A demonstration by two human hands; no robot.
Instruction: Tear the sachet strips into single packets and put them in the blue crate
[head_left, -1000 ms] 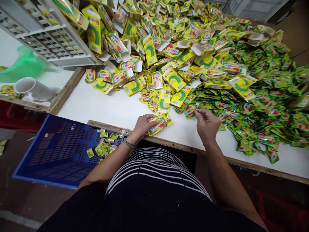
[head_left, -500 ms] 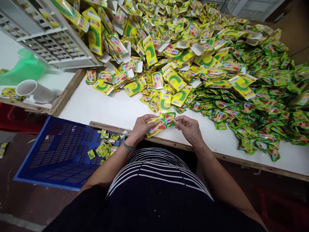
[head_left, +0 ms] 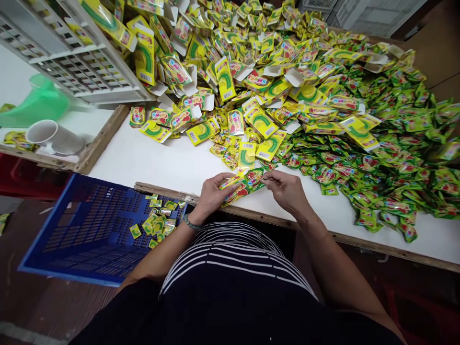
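Near the table's front edge my left hand [head_left: 212, 194] is closed around a yellow-green box [head_left: 234, 191] with a red fruit print. A green candy packet [head_left: 254, 177] sits at the right end of that box, and my right hand [head_left: 282, 187] pinches its outer corner. Just beyond them a yellow box [head_left: 247, 155] lies on the white table [head_left: 154, 163]. Behind it many yellow boxes [head_left: 260, 120] are heaped, some with open white flaps. Green packets [head_left: 359, 167] form a pile to the right.
A blue crate [head_left: 82, 230] with small yellow boxes stands below the table at left. A white crate [head_left: 97, 72] leans on the left heap. Beside it are a white cup [head_left: 53, 136] and a green plastic object [head_left: 43, 105].
The box and packet between my hands have tilted slightly, their right end a little higher. Both hands keep nearly the same place. The camera view has shifted slightly.
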